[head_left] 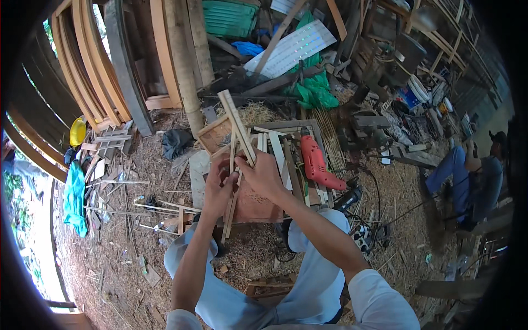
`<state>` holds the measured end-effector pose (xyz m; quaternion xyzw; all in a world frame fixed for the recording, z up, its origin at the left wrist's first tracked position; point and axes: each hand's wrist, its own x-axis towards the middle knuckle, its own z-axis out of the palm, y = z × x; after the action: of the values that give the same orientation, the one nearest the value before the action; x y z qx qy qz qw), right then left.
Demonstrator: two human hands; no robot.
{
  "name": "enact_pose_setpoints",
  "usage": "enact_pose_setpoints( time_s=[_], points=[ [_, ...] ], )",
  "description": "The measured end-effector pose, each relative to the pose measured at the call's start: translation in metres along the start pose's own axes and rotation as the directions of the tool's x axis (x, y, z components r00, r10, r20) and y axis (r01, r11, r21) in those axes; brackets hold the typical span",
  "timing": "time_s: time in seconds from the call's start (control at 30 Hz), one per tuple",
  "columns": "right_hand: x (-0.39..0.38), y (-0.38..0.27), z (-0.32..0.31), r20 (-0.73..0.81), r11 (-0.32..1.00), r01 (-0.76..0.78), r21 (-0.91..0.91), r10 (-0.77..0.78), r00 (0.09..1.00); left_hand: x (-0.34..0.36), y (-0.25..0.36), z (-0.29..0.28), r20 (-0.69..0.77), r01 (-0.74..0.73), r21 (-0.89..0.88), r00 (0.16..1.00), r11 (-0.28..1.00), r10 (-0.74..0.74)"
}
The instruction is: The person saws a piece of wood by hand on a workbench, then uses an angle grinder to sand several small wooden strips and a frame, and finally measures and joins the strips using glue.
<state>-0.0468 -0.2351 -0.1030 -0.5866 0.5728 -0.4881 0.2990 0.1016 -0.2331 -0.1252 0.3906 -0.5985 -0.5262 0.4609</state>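
My right hand (260,175) grips a pale, grooved wooden strip (234,118) that tilts up and away from me. Beside it my left hand (219,188) is closed round a thinner wooden stick (229,223), which runs down toward my knees. Both hands are over a low work surface (258,209) with a reddish board, loose pale slats (279,154) and a small open wooden frame (213,133) behind them. A red drill (315,161) lies just right of my right hand.
Scrap wood and shavings cover the ground (132,242). Tall planks (165,49) stand at the back left, with a green tarp (311,91) and clutter behind. A cable (377,187) runs at right, where another person (476,184) sits.
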Motion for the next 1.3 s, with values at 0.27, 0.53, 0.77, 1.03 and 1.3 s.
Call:
enact_pose_setpoints(
  time_s=[0.27,0.53,0.77,1.03,1.3],
  points=[
    [0.017,0.043,-0.053,-0.067,0.843,-0.273,-0.464,0.273,0.96,0.014,-0.013,-0.008,0.024,0.038,-0.047,0.999,0.998,-0.037],
    [-0.002,0.07,-0.051,-0.098,0.781,-0.128,-0.612,0.086,0.991,0.019,-0.024,-0.017,0.01,0.139,-0.207,0.99,0.968,-0.14],
    [-0.039,0.113,-0.081,0.061,0.494,-0.044,-0.869,0.196,0.979,0.015,-0.01,-0.011,0.074,0.28,-0.395,0.959,0.875,-0.273],
    [-0.054,0.104,-0.068,-0.233,0.49,-0.298,-0.819,0.189,0.954,0.017,-0.007,-0.005,0.098,0.178,-0.406,0.984,0.896,-0.151],
    [-0.044,0.119,-0.074,-0.193,0.611,-0.227,-0.758,0.122,0.974,0.019,-0.011,-0.006,0.182,0.053,-0.197,0.983,0.979,-0.016]
  ],
)
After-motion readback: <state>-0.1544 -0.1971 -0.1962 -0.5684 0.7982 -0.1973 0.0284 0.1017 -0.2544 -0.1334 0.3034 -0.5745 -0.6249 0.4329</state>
